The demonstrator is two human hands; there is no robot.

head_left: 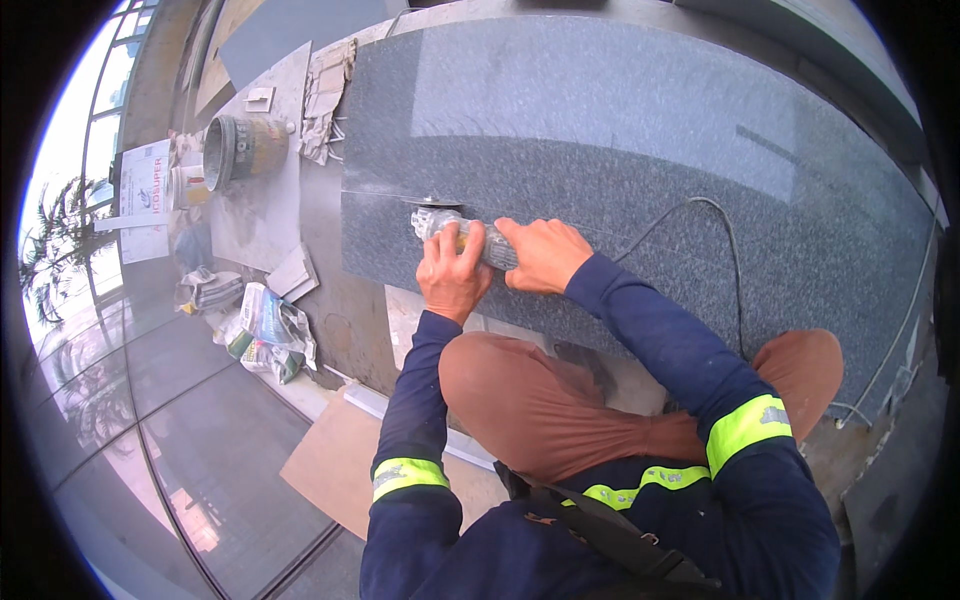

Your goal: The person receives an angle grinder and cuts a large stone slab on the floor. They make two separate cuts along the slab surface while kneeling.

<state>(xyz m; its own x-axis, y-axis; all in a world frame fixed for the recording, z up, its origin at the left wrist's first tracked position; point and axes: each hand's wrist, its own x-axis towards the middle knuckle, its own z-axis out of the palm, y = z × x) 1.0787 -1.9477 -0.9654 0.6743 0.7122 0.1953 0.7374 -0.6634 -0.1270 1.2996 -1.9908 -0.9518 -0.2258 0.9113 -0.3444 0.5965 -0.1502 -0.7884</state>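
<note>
- Head view: brown trousers (545, 400) in soft, creased cloth, legs folded, with navy sleeves (665, 335) banded in bright yellow-green.
- Up to the hands, and both are busy! The left hand (455, 278) wraps the front of the grinder (431, 222), fingers curled over its body; the right hand (545, 258) closes on the rear end.
- The grinder itself: a dusty, silvery metal head, a ribbed grey barrel, a thin round disc (437, 203).
- Under it, the slab (620, 190): dark grey, finely speckled, glossy enough to throw back a pale reflection. A fine whitish line runs leftward from the disc.
- A thin dark cord (738, 270) arcs across the stone.
- Left of the knees, a flat tan board (335, 470); beyond it, crumpled plastic bags (270, 330), pale square tiles (293, 274) and a grimy round bucket (260, 148).
- Now the hard bits: fingers cover much of the barrel, the disc shows nearly edge-on, and how deep it sits I can't tell. The cord's near end slips behind the right arm, its other end behind the knee. The black fisheye rim crops the glass (103, 140) at far left.
- And the grinder's place: in both grips, over the slab's left part, its head poking past the left fingers, disc on the far side.
</note>
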